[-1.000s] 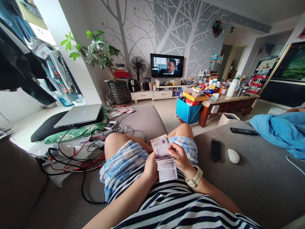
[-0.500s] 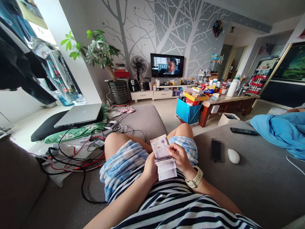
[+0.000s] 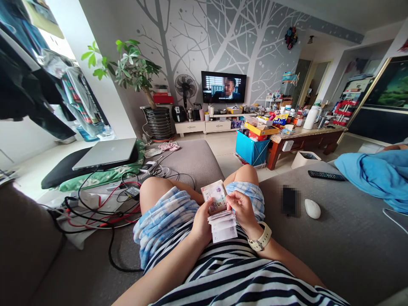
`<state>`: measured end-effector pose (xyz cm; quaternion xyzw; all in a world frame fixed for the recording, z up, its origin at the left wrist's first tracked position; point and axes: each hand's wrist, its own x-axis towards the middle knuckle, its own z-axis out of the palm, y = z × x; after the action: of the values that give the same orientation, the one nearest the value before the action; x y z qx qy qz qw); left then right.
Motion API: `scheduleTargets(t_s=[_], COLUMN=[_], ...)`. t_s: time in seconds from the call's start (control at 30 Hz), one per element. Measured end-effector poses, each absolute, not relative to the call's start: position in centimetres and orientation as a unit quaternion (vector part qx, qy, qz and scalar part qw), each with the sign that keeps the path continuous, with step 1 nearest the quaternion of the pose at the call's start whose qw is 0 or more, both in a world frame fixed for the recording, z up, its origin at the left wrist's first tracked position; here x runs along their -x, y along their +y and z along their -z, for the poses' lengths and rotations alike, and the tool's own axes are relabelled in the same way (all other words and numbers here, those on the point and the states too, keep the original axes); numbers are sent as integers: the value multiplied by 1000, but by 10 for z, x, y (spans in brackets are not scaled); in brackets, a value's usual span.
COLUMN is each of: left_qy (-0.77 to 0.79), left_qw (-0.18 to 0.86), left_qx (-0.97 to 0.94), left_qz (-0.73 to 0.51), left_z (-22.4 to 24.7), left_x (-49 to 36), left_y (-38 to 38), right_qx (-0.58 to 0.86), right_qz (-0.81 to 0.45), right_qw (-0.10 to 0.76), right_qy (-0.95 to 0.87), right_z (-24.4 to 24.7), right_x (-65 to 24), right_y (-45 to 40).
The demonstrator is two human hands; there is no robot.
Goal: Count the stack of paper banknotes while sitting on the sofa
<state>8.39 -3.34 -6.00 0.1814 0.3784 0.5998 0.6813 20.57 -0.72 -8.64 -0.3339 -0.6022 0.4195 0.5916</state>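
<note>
A stack of banknotes [image 3: 216, 193] is held over my lap, its upper part showing a note marked 5. Several notes are folded down and fanned out below, toward my striped shirt [image 3: 223, 263]. My left hand [image 3: 203, 219] wraps round the left side of the stack, with the thumb on the face of the top note. At the right edge, my right hand [image 3: 240, 207] has its thumb and fingers pinched on the notes. A pale watch [image 3: 260, 238] is on my right wrist.
On the grey sofa to the right lie a white mouse [image 3: 312, 209], a remote control [image 3: 325, 175] and blue cloth [image 3: 372, 172]. Tangled cables [image 3: 95, 216] and a laptop [image 3: 106, 154] are on the left. Beyond stand a blue box [image 3: 251, 148] and a cluttered table [image 3: 306, 135].
My left thumb has come over the front of the top note. My right fingers have shifted slightly up the right edge, and more of the printed 5 shows.
</note>
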Motion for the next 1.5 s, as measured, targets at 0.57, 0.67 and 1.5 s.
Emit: scheduleTargets(t_s=[0.57,0.67,1.5], left_qy=[368,366,387], left_qw=[679,677,683], left_qx=[-227,-232,-170], left_qz=[-593,-595,-596], left_z=[70,70,60], left_x=[-81,-81,-84], left_y=[-28,-28,-31], right_qx=[430,432,336], right_qz=[-363,-360,-392], right_qw=[584,583,582], right_qy=[-585,-587,-629], right_z=[92,91,82], right_x=[-207,-207,-207], right_y=[1,1,-11])
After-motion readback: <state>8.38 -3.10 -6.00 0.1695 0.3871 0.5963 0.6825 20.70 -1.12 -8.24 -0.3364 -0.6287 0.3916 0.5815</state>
